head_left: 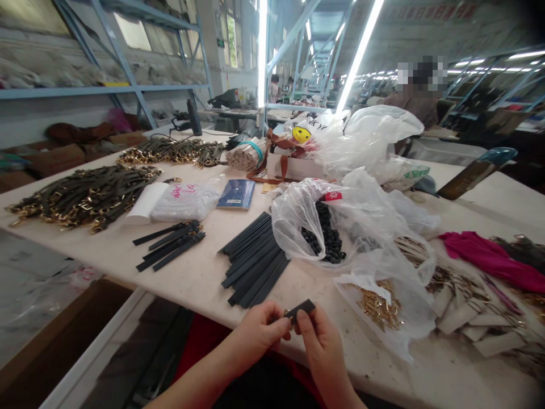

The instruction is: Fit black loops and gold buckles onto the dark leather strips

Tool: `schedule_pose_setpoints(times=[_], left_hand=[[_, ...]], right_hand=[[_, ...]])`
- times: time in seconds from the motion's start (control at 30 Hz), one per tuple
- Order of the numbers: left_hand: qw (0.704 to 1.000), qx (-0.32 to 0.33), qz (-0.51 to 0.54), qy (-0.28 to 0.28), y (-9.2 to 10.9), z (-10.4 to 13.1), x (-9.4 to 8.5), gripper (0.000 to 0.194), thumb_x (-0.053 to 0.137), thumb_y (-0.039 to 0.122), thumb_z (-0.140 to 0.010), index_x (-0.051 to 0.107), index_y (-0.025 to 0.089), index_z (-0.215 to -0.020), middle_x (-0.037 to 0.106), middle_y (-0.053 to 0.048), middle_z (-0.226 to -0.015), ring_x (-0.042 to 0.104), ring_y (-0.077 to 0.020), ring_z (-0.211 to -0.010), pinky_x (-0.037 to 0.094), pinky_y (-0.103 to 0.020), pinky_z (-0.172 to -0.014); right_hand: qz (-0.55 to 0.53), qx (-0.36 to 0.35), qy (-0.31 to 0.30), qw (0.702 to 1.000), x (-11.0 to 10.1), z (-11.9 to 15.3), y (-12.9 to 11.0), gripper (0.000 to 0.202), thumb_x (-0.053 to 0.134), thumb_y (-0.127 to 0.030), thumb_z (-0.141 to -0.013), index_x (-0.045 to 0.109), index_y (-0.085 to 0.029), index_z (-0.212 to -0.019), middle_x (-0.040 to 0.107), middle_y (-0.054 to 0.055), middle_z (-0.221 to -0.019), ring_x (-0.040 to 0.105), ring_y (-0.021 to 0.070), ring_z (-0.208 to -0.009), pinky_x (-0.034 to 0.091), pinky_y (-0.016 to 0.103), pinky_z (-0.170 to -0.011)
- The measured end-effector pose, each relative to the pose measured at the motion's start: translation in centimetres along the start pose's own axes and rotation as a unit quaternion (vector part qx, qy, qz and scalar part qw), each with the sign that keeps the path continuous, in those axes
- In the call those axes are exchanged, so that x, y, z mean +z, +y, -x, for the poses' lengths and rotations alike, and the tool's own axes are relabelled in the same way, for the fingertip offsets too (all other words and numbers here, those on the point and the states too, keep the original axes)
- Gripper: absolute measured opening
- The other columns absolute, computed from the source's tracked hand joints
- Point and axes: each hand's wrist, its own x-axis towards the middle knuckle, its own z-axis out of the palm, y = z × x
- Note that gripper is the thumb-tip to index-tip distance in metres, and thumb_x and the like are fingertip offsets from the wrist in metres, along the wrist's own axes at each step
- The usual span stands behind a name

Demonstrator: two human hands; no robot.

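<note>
Both hands are together at the table's near edge. My right hand (317, 335) pinches a short dark strap (305, 307) between thumb and fingers. My left hand (266, 328) is closed at the strap's left end, on a small metal piece (288, 313) partly hidden by the fingers. Just beyond the hands lies a fanned stack of dark flat strips (255, 261). To its left are several dark straps with metal fittings (170, 244). A clear bag holds small black parts (330, 238), and another bag, to the right, holds gold-coloured metal hardware (381, 304).
Finished-looking dark straps with clasps (85, 196) are heaped at the left on the table (191, 289). A blue booklet (236, 194) lies mid-table. Large plastic bags (366, 136) stand behind. Pale straps (472, 312) and a magenta cloth (494, 258) are at right. A person (419, 102) is beyond.
</note>
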Motion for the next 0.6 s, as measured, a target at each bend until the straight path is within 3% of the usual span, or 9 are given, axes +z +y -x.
schedule_pose_setpoints(times=[0.2,0.33,0.4,0.6], left_hand=[[0.999,0.020,-0.035,0.006,-0.8,0.0,-0.3,0.029,0.058,0.042,-0.071,0.045,0.016,-0.067,0.055,0.003,-0.059,0.044,-0.0068,-0.047,0.032,-0.019,-0.046],[0.999,0.029,-0.035,0.002,-0.6,0.3,-0.4,0.027,0.060,0.039,-0.070,0.046,0.016,-0.067,0.052,0.005,-0.056,0.045,-0.0074,-0.047,0.033,-0.019,-0.046],[0.999,0.032,-0.019,-0.011,0.0,0.5,-0.5,0.026,0.062,0.036,-0.067,0.046,0.016,-0.066,0.053,0.005,-0.055,0.046,-0.0076,-0.047,0.034,-0.019,-0.046],[0.999,0.020,-0.037,0.009,0.6,-0.4,-0.8,0.033,0.065,0.041,-0.059,0.041,0.018,-0.058,0.051,0.005,-0.047,0.040,-0.0063,-0.038,0.029,-0.017,-0.038]], right_hand=[[0.032,0.009,-0.073,0.997,-0.5,-0.4,0.5,0.024,0.048,-0.039,-0.081,0.050,-0.019,-0.068,0.051,-0.002,-0.057,0.050,0.0154,-0.056,0.040,0.028,-0.053],[0.115,-0.148,-0.037,0.982,-0.7,0.0,0.2,0.012,0.048,-0.026,-0.083,0.052,-0.020,-0.073,0.055,0.001,-0.071,0.052,0.0162,-0.068,0.041,0.028,-0.062],[0.121,-0.194,-0.039,0.973,-0.9,0.1,-0.2,0.007,0.049,-0.022,-0.083,0.052,-0.020,-0.077,0.055,0.001,-0.074,0.052,0.0152,-0.071,0.041,0.027,-0.064],[0.089,-0.121,-0.041,0.988,-0.6,-0.9,-0.9,0.009,0.054,-0.021,-0.077,0.050,-0.020,-0.070,0.051,-0.003,-0.063,0.049,0.0125,-0.059,0.039,0.023,-0.054]])
